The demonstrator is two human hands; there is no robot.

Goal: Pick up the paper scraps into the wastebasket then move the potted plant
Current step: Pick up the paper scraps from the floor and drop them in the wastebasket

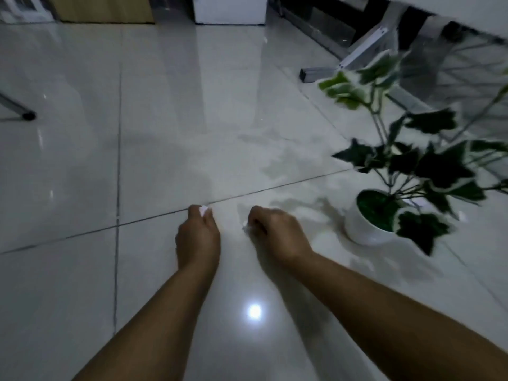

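Observation:
Both my hands reach down over the glossy tiled floor. My left hand [198, 237] is closed on a small white paper scrap [204, 210] that sticks out past the fingertips. My right hand [277, 235] is curled around another white paper scrap [245, 225], which shows at its fingers just above the floor. The potted plant [365, 226], in a round white pot with dark green, white-edged leaves, stands on the floor to the right of my right hand. More small white scraps [461, 215] lie beyond the pot, partly hidden by leaves. No wastebasket is in view.
White metal table legs [365, 45] and a grey bar [316, 74] stand at the back right, behind the plant. A white cabinet [229, 9] and a wooden panel [104, 8] line the far wall. A chair leg tip [27, 115] rests at the left.

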